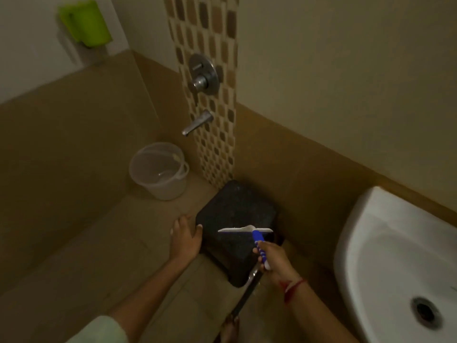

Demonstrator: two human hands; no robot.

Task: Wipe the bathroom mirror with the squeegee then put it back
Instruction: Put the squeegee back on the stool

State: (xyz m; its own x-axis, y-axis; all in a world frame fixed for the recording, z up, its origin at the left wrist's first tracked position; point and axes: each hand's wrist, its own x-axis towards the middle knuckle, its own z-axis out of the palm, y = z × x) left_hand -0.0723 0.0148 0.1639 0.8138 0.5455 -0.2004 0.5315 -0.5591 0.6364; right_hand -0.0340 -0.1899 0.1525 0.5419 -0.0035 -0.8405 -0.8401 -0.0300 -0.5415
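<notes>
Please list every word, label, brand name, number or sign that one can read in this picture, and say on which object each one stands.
None can be read.
Squeegee in the right hand: no print visible.
Green holder on the wall: blurred, no text seen.
Bucket, black stool, washbasin: plain.

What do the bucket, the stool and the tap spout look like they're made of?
Bucket: translucent whitish plastic, since the floor's tone shows through its wall. Stool: probably moulded plastic, black with a matte, speckled top; the dim light leaves this open. Tap spout: polished metal, judging by its bright highlights.
</notes>
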